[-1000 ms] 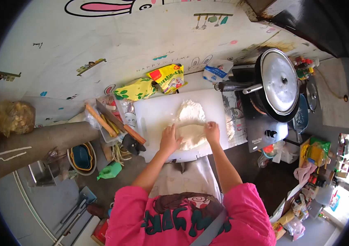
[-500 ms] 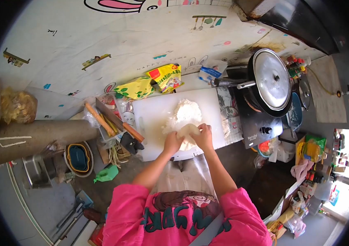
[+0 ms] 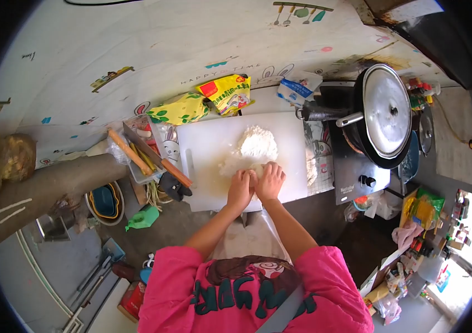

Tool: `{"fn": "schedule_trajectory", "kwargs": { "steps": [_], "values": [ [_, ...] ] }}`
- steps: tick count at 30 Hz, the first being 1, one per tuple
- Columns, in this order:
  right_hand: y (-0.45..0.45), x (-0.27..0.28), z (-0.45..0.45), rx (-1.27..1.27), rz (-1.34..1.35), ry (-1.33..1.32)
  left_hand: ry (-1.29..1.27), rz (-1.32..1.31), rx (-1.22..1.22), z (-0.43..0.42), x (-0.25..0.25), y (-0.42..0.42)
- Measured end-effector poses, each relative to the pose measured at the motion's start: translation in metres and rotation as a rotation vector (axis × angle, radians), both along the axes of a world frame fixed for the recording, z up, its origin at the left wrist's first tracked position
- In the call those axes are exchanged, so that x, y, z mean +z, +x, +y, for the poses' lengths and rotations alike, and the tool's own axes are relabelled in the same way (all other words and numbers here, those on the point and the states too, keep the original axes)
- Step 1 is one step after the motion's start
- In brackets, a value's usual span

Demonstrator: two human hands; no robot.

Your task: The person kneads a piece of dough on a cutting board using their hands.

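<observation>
White dough (image 3: 256,167) on the cutting board (image 3: 208,144), near the heaped flour (image 3: 258,143), lies under the left hand (image 3: 241,187) and right hand (image 3: 271,180) — each grip curled over it, whether clamped cannot be told. Probably soft, light, easily torn — best held broadly along its edges.

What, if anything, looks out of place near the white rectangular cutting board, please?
The long metal knife looks askew: it lies slantwise, its brown wooden handle jutting past the edge of the pale plastic bin towards the white cutting board, where it might get bumped.
</observation>
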State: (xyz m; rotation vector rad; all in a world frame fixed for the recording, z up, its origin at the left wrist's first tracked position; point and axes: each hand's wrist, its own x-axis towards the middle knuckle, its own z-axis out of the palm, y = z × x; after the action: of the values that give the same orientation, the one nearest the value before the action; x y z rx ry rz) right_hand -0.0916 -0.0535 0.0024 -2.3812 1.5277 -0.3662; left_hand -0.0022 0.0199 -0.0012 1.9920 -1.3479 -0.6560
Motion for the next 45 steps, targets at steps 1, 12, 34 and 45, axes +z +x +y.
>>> {"fn": "schedule_trajectory", "kwargs": {
  "steps": [1, 12, 34, 45],
  "values": [
    [0.001, -0.004, -0.005, 0.014, -0.022, -0.020, 0.034, -0.005, 0.008, -0.004, 0.003, 0.001],
    [0.012, -0.023, -0.053, 0.096, -0.049, 0.024, 0.194, 0.162, -0.117, -0.034, 0.004, 0.018],
    [-0.008, 0.027, -0.033, -0.101, -0.144, 0.362, -0.061, 0.311, -0.058, -0.002, 0.001, 0.020],
    [-0.009, -0.002, 0.022, 0.101, -0.047, -0.078, 0.055, -0.067, -0.186, 0.033, -0.008, -0.008]
  ]
}}
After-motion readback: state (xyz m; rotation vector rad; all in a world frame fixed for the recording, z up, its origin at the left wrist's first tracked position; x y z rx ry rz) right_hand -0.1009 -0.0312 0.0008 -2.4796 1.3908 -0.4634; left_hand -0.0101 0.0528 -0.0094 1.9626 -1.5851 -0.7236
